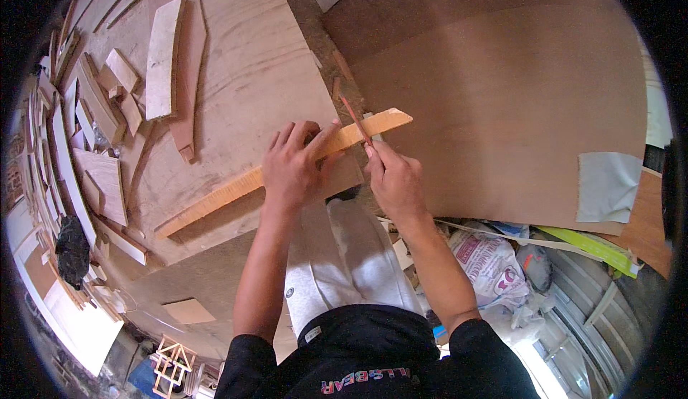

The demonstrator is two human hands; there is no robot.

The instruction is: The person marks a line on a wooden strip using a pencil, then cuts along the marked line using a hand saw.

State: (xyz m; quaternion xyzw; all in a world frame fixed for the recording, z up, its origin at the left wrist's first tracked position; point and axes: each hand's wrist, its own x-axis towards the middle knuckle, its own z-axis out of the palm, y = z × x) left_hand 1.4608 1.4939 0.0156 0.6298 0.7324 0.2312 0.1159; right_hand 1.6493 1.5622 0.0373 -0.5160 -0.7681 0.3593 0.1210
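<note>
A long, narrow wooden strip (215, 200) lies slantwise over the corner of a plywood-topped table. Its far right end is cut at an angle and sticks out past the table edge. My left hand (294, 169) grips the strip near its middle, fingers on either side of it. In my right hand (395, 184) is a thin reddish-brown stick (353, 116), pinched at its near end. This stick crosses the strip close to the angled end; whether it is a blade, a file or plain wood is too small to tell.
The plywood tabletop (251, 76) carries a pale board (165, 58) and several wood offcuts (100, 173) at left. A large brown sheet (494, 112) stands right of the table, with a white cloth-like piece (609, 187) on it. Sacks (487, 266) lie at lower right.
</note>
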